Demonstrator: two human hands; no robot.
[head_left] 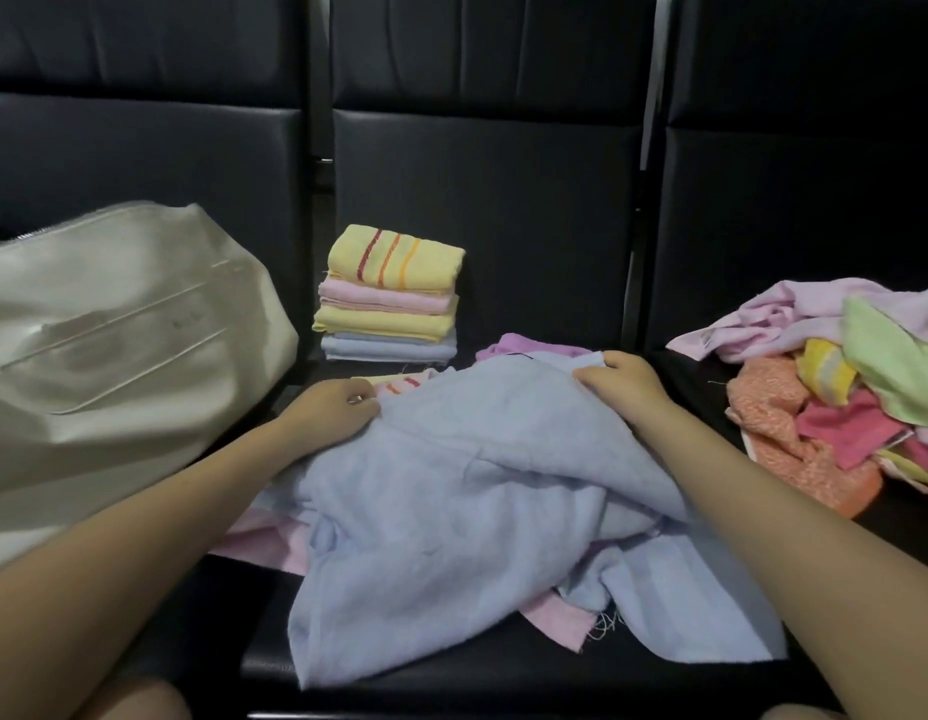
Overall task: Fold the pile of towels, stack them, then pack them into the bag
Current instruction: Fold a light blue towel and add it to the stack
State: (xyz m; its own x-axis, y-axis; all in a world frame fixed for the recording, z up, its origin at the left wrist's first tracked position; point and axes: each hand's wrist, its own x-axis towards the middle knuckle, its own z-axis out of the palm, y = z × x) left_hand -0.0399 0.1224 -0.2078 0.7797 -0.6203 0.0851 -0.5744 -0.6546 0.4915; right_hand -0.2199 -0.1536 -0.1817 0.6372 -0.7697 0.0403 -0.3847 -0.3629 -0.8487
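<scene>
The blue towel lies crumpled on the near seat. The left hand and right hand pinch its far corners, probably to spread it flat. Farther back sit the folded stack, the bag on the left, and the messy pile on the right.

- Dim overall; your dark seats swallow detail, faint sheen on the backrests.
- Bag is brightest, slightly washed out & smeared w/ blur.
- Wide-angle bend at edges; forearms stretched.
- Soft shadows, no hard glare.
</scene>
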